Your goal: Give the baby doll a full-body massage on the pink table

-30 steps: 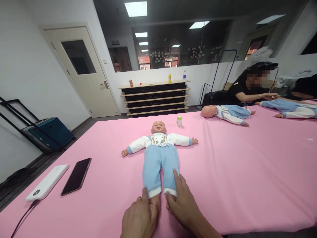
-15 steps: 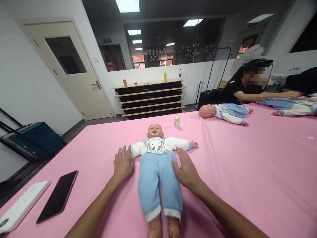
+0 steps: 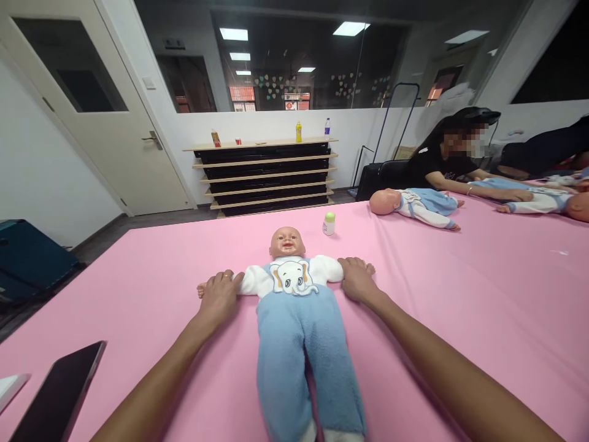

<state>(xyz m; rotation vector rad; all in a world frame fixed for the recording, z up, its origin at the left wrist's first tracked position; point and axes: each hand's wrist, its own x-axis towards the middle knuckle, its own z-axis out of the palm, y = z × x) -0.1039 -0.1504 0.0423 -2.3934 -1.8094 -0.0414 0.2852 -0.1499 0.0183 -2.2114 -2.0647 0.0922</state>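
Note:
A baby doll (image 3: 299, 325) lies on its back on the pink-covered table, head away from me. It wears a white top with an elephant face and light blue trousers. My left hand (image 3: 219, 298) is closed over the doll's forearm on the left, and the doll's small hand pokes out beyond it. On the other side, my right hand (image 3: 358, 279) wraps over the opposite forearm, covering the sleeve's end. Both doll arms are stretched out sideways. Behind the doll's head stands a small white bottle with a green cap (image 3: 329, 224).
A black phone (image 3: 57, 390) lies at the near left beside a white object (image 3: 11, 388). A second doll (image 3: 414, 205) lies at the far right, near a person (image 3: 453, 153) whose hands are at another doll (image 3: 547, 201). Beyond the table stands a shelf (image 3: 262, 178).
My right hand has moved from the doll's side up and outward onto its forearm. My left hand has settled over the other forearm. The view has shifted slightly.

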